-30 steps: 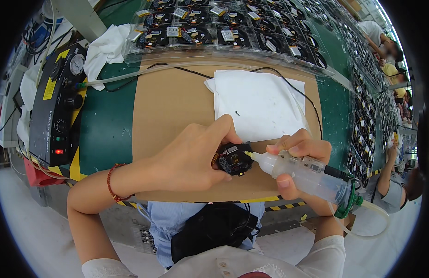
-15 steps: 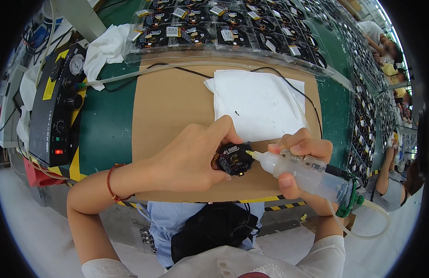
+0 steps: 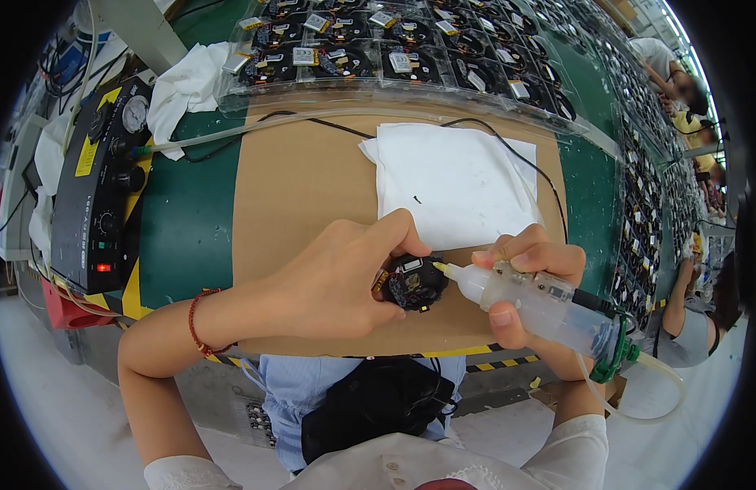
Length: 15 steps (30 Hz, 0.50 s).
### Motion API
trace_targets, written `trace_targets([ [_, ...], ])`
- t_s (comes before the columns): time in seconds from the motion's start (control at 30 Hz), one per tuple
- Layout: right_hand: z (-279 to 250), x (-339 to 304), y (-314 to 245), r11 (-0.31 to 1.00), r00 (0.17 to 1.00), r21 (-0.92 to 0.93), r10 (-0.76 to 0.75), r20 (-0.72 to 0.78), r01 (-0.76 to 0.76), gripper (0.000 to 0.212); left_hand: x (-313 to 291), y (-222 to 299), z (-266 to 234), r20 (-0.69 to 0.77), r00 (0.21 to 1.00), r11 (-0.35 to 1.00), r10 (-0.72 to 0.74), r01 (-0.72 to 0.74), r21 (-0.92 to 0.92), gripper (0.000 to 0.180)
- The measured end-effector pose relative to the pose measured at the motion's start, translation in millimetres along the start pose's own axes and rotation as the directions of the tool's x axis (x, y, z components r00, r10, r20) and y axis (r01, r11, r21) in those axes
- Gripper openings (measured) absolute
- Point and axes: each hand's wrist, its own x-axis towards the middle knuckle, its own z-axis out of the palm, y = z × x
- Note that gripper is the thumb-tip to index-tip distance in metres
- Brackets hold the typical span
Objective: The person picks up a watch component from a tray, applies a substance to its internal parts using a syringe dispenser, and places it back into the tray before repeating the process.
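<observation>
Between thumb and forefinger, my left hand (image 3: 337,282) grips a small round black electronic assembly (image 3: 416,283) with parts showing inside. My right hand (image 3: 533,273) is closed round a dispensing syringe (image 3: 549,309), a translucent barrel with a green cap and a clear hose at its rear end. The syringe's yellow tip (image 3: 440,267) meets the assembly's upper right rim; whether it touches cannot be made out. Both hands are over the brown cardboard sheet (image 3: 304,180), close to its near edge.
A black dispenser box (image 3: 100,196) with gauge and knobs stands at left, its hose crossing the cardboard's far side. A folded white cloth (image 3: 451,184) lies beyond my hands. Clear trays (image 3: 353,80) of similar assemblies line the back. Co-workers (image 3: 692,318) sit at right.
The assembly has turned very slightly in my left fingers. The syringe tip stays at its rim, and my right hand is nearly unmoved.
</observation>
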Motion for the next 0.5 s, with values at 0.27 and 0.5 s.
trace_targets([
  [0.27,1.0,-0.2,0.4,1.0,1.0,-0.004,-0.023,-0.005,0.023,0.054,-0.8,-0.1,1.1,-0.038,0.996,0.995,0.082,-0.08,0.051,0.048],
  [0.5,7.1,-3.2,-5.8,1.0,0.999,0.008,0.02,-0.037,-0.02,0.05,-0.9,-4.0,2.9,-0.051,0.991,0.993,0.12,-0.119,0.026,0.047],
])
